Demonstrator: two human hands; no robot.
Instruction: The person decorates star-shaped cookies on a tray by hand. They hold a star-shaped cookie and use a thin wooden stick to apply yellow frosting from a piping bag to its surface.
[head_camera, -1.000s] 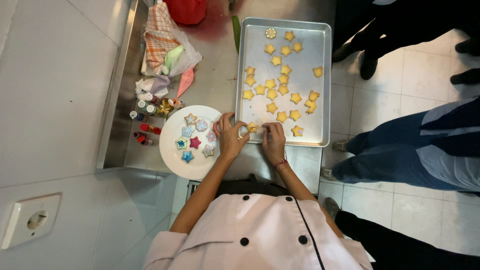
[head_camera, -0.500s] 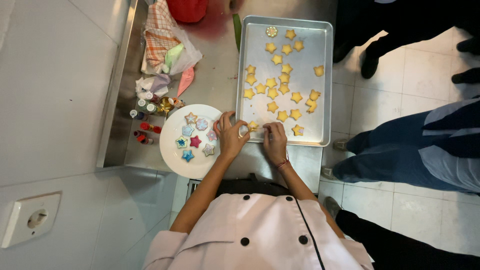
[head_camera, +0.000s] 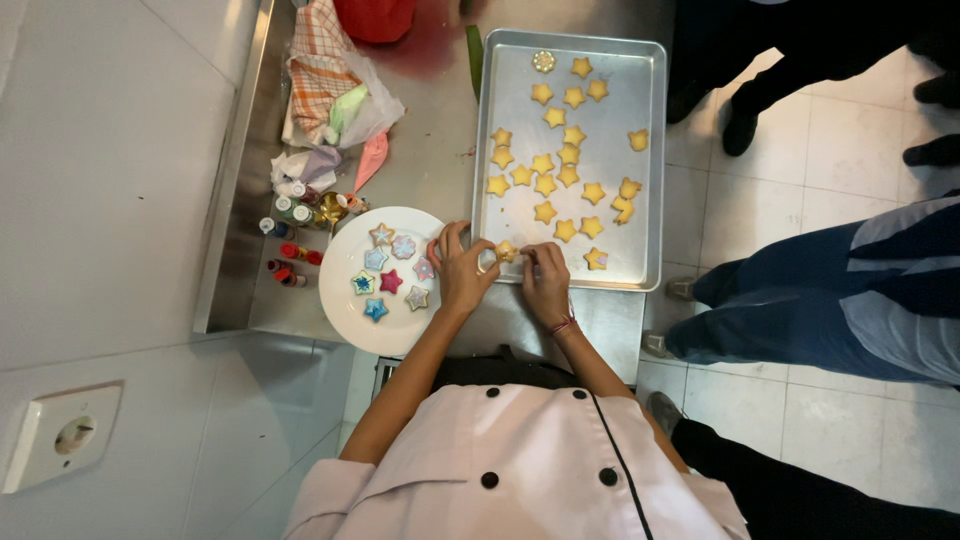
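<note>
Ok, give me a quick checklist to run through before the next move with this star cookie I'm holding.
1. Plain star cookie held between both hands: ok, left hand and right hand meet on it at the tray's near edge.
2. Room on the white plate: ok, the decorated cookies sit in its upper part, the lower part bare.
3. Baking tray fully on the counter: ok.
4. Small colouring bottles within reach: ok, just left of the plate.
5. Icing on the held cookie: cannot tell, too small.
</note>
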